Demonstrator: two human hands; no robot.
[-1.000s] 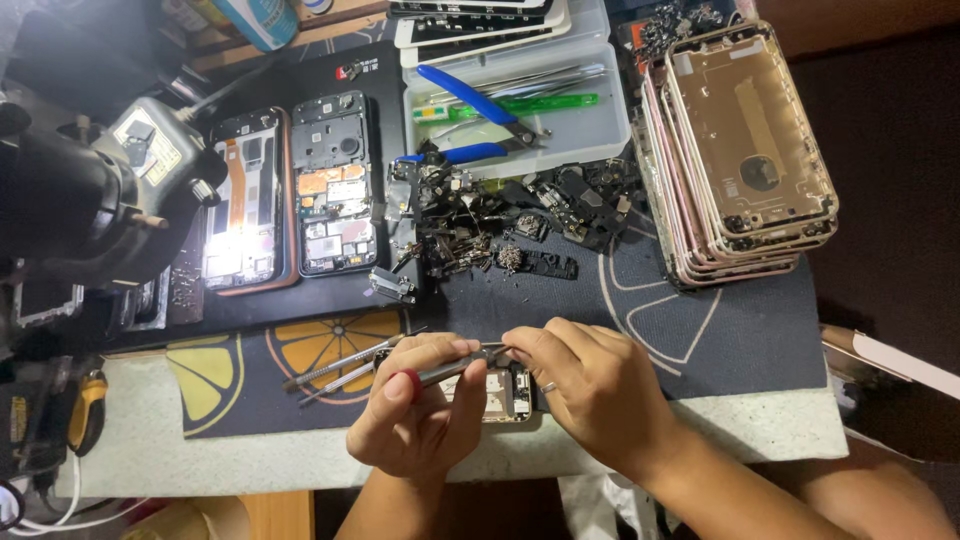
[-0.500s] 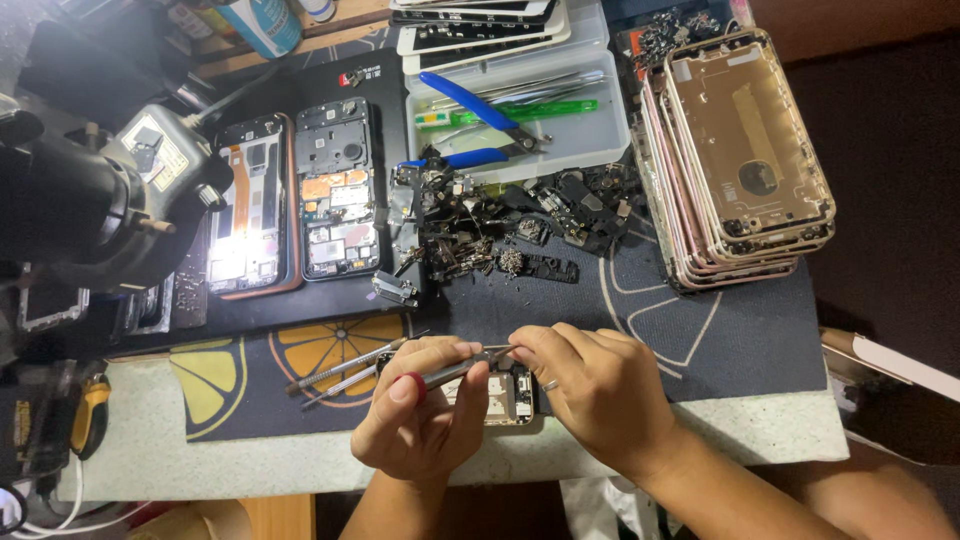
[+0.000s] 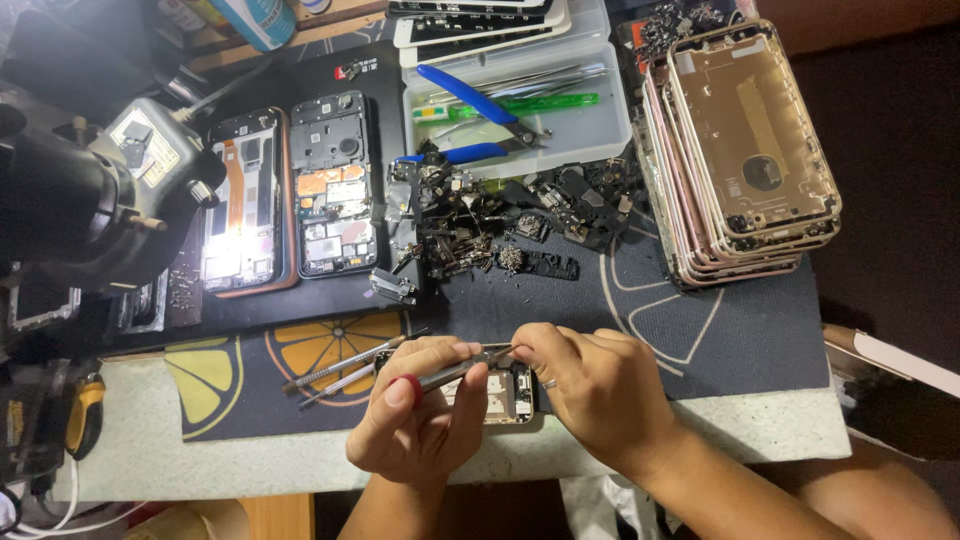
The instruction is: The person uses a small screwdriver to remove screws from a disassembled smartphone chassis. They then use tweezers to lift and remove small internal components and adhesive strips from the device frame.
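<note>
The left hand (image 3: 415,425) is closed around a slim screwdriver with a red end cap (image 3: 440,377), thumb on the cap, its tip pointing toward the fingers of the right hand (image 3: 590,390). The right hand pinches something very small at that tip; what it is cannot be made out. Beneath both hands lies an opened small phone body (image 3: 505,395) at the front edge of the dark work mat with orange-slice prints (image 3: 330,345).

The phone looks light, rigid and fragile inside, best held by its metal rim, clear of the exposed board; the screwdriver is thin and likely slippery, so a grip near the cap suits it.

Just left lie two more thin metal tools (image 3: 335,372). Further out sit two opened phones (image 3: 290,200), a heap of dark small parts (image 3: 500,220), a clear plastic tray (image 3: 610,130) holding blue-handled pliers (image 3: 470,100), and a stack of rose-gold phone backs (image 3: 740,150). A blue cylindrical can (image 3: 255,20) stands at the top edge.
</note>
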